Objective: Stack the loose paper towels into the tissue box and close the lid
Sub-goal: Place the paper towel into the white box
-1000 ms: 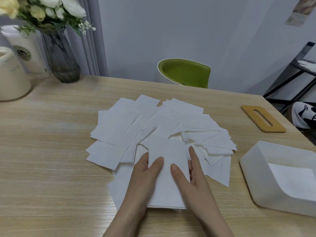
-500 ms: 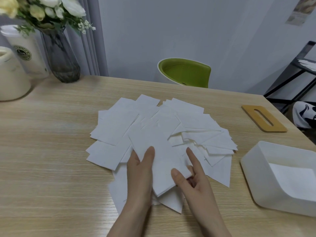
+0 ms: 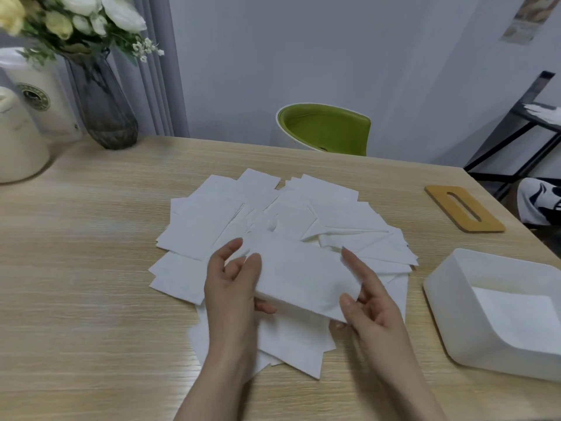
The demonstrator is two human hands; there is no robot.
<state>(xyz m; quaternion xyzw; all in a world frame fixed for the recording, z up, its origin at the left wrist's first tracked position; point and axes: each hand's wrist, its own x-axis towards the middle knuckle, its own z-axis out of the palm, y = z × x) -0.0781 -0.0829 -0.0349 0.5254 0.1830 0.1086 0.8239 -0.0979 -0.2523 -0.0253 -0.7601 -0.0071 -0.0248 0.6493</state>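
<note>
Several loose white paper towels point(image 3: 212, 226) lie fanned out over the middle of the wooden table. My left hand point(image 3: 232, 287) and my right hand point(image 3: 368, 302) hold a small stack of towels point(image 3: 303, 275) by its two ends, lifted a little above the pile and turned crosswise. Thumbs lie on top and fingers curl beneath the stack. The open white tissue box point(image 3: 449, 302) stands at the right with some towels point(image 3: 516, 317) lying flat inside. Its wooden lid point(image 3: 440, 197) with a slot lies apart on the table at the far right.
A dark glass vase point(image 3: 103, 117) with flowers, a white canister point(image 3: 45, 98) and a cream jug point(image 3: 18, 144) stand at the back left. A green chair point(image 3: 324, 129) sits behind the table. A black rack point(image 3: 516, 132) stands past the right edge.
The hands went from pressing flat on a towel stack to picking it up; the stack has turned from lengthwise to crosswise and is now held off the pile.
</note>
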